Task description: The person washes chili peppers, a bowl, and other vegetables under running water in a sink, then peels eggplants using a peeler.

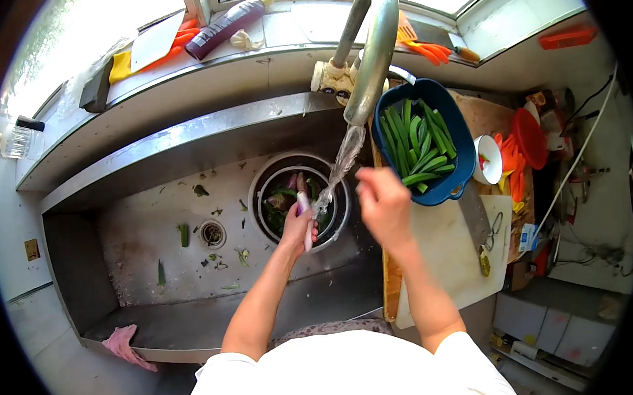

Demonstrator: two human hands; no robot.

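Observation:
My left hand (299, 227) is wrapped round a long, slim purple-and-white vegetable (303, 201), whose exact kind I cannot make out. It is over a round metal basin (254, 193) in the sink. Inside the basin are purple and green vegetable pieces (280, 199). Water (346, 154) runs from the faucet (374, 61) into the basin, just beside the vegetable. My right hand (386, 207), slightly blurred, is raised to the right of the stream with its fingers curled together. Whether anything is in them is hidden. Near it is a blue basket (449, 189) of green okra-like pods (416, 140).
Trimmings lie around the drain (212, 234) in the metal sink (146, 177). On the right are a white cutting board (439, 256), a cleaver (475, 219), scissors (498, 225) and a white bowl (488, 159). A purple bottle (228, 26) lies on the ledge; a pink cloth (125, 345) hangs over the sink's front edge.

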